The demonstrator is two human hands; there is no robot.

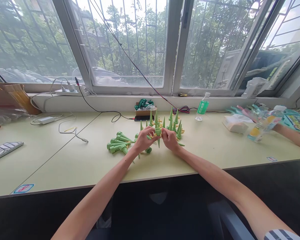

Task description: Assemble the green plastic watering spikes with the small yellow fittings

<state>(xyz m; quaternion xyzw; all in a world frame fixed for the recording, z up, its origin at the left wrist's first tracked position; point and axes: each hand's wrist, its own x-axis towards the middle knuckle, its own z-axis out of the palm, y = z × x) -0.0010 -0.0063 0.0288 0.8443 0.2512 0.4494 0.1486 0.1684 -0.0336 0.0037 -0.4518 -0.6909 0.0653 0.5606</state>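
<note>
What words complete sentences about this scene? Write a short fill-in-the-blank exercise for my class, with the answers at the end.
1. The piece held between the left hand and right hand is coloured ____.
2. From the person's view, the pile of lying cones is to the ____ of the upright cones.
3. The bottle with a green label stands to the ____ of those upright cones.
4. Outside the windows, trees show through metal ____ (four letters).

Answers: green; left; right; bars.
</note>
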